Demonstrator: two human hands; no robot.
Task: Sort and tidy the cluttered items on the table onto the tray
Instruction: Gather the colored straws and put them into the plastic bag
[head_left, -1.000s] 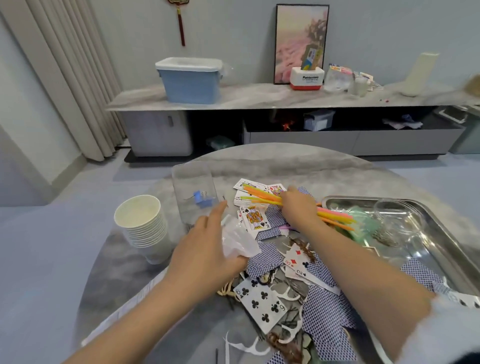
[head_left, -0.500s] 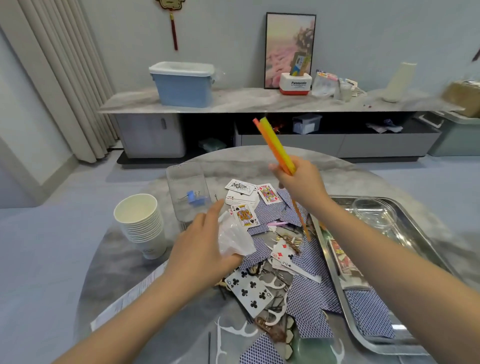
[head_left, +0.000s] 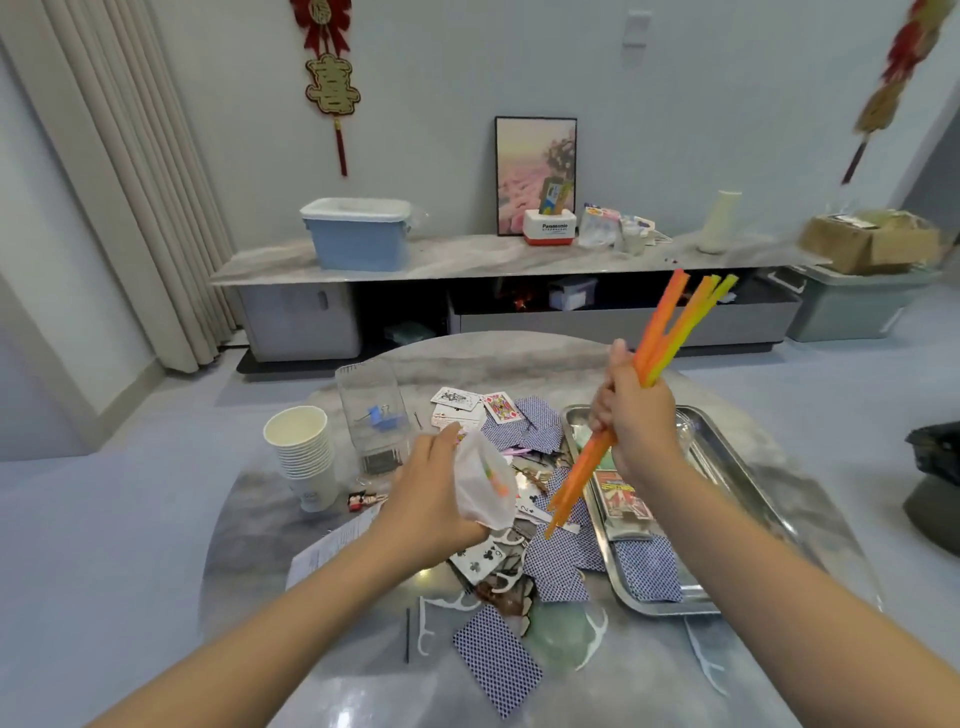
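Note:
My right hand grips a bundle of orange and yellow straws held up over the table, upper ends tilted to the right, lower ends above the tray's left rim. My left hand holds a crumpled clear plastic bag above the card pile. Playing cards lie scattered face up and face down across the round table. The steel tray at the right holds a card box and some blue-backed cards.
A stack of paper cups stands at the table's left, with a clear plastic container next to it. White floss picks and a paper sheet lie near the front. A sideboard stands beyond the table.
My right hand lifted the straws off the table, then swung them from leaning left to leaning right over the tray. My left hand kept the bag and rose a little.

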